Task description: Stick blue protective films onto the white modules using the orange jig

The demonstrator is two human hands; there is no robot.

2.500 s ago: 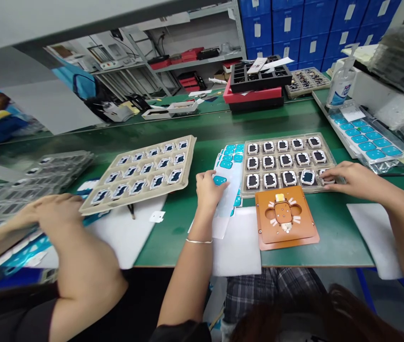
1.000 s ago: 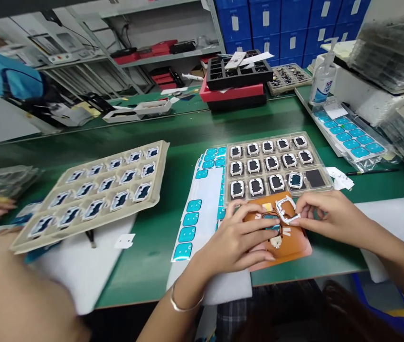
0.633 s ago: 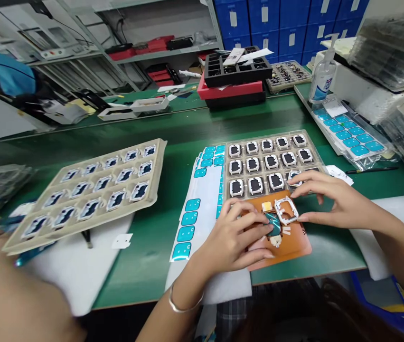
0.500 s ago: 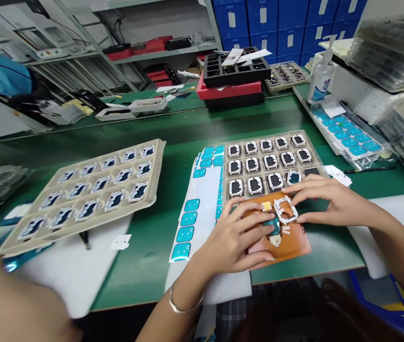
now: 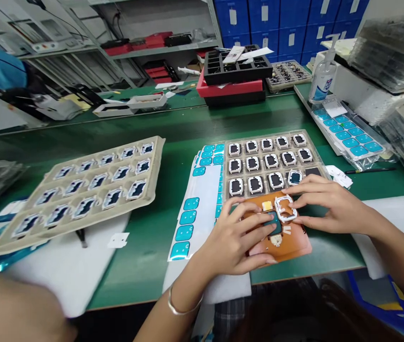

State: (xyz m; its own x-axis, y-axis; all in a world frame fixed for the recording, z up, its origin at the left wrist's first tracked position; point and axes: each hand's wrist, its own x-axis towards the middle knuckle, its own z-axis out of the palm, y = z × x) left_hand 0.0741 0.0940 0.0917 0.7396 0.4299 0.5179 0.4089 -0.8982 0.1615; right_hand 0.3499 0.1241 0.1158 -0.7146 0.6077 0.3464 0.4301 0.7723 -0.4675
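Note:
With thumb and fingertips, my right hand [image 5: 324,204] grips the edge of a white rounded-square frame [image 5: 280,213] with an opening in its middle. The frame rests on or just above an orange plate [image 5: 296,249]. Across the left part of this plate lies my left hand [image 5: 235,232], fingers spread, a silver bangle on its wrist. Its fingertips touch the edge of a dark teal rectangular piece [image 5: 276,227] beside the frame. A small yellow-white block [image 5: 267,205] sits on the plate above my left fingers. My left palm hides the plate's left side.
Behind the plate stands a clear compartment tray [image 5: 261,174] of white frames with dark centres. Left of it lie sheets of teal stickers [image 5: 183,232]. A tilted beige tray [image 5: 152,190] and a co-worker's blurred arm [image 5: 13,304] are at left. A pump bottle [image 5: 322,80] stands at back right.
The beige tray and the co-worker's arm have shifted slightly left and down. More of the teal piece shows beside my left fingers. My right hand keeps its grip on the white frame.

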